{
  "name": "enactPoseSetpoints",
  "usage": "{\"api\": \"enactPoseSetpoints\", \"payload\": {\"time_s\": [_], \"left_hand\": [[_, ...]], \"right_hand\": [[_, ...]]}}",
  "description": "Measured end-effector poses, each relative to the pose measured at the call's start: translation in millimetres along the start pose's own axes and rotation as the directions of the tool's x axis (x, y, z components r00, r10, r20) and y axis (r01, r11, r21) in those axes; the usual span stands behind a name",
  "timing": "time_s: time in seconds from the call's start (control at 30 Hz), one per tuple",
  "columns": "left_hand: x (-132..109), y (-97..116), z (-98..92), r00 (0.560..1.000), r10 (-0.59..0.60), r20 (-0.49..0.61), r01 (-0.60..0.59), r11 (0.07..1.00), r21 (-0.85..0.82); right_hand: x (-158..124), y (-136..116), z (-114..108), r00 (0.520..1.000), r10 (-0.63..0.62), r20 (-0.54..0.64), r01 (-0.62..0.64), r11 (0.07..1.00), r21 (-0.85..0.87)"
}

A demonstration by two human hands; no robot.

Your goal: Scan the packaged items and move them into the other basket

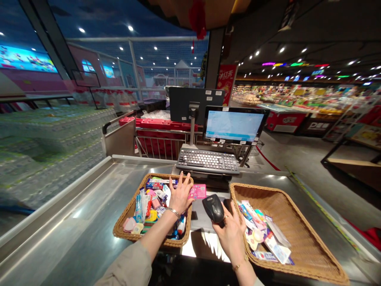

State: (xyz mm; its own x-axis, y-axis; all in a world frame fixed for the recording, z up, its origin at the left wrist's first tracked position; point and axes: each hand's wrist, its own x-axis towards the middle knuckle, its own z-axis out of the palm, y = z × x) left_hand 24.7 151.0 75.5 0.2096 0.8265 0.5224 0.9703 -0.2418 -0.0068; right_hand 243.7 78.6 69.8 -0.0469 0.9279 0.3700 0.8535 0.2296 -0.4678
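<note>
My left hand [181, 194] is spread above the far rim of a wicker basket [125, 222], which is heaped with small packaged toiletries and toys. Its thumb lies right beside a flat pink packet [197, 191], and I cannot tell if they touch. My right hand [229, 234] grips a black handheld barcode scanner [213, 208] over the dark counter gap between the baskets. To its right stands a second wicker basket [297, 238] holding several flat packaged items [262, 234], mostly in its left half.
Both baskets rest on a steel checkout counter [74, 222]. Beyond them are a black keyboard [207, 161], a lit monitor [233, 125], and a customer display [196, 104]. A metal shopping cart [162, 139] with red crates stands behind, and store shelves fill the right background.
</note>
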Motion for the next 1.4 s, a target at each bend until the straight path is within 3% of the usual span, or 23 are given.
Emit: {"api": "enactPoseSetpoints", "payload": {"time_s": [0.33, 0.7, 1.07, 1.4], "left_hand": [[9.0, 11.1, -1.4, 0.999, 0.050, -0.017, -0.050, 0.999, -0.018], [23.7, 34.3, 2.8, 0.991, 0.129, -0.032, -0.131, 0.990, -0.051], [37.7, 52.7, 4.3, 0.982, 0.189, -0.011, -0.190, 0.979, -0.074], [49.2, 66.4, 12.9, 0.966, 0.260, -0.015, -0.260, 0.962, -0.084]], "right_hand": [[-3.8, 14.7, 0.6, 0.994, 0.036, -0.103, -0.042, 0.997, -0.058], [-9.5, 29.3, -13.0, 0.975, 0.100, -0.197, -0.121, 0.988, -0.098], [-15.0, 39.3, -23.0, 0.954, 0.205, -0.219, -0.226, 0.971, -0.073], [-19.4, 53.4, -26.4, 0.938, 0.226, -0.262, -0.257, 0.962, -0.090]]}}
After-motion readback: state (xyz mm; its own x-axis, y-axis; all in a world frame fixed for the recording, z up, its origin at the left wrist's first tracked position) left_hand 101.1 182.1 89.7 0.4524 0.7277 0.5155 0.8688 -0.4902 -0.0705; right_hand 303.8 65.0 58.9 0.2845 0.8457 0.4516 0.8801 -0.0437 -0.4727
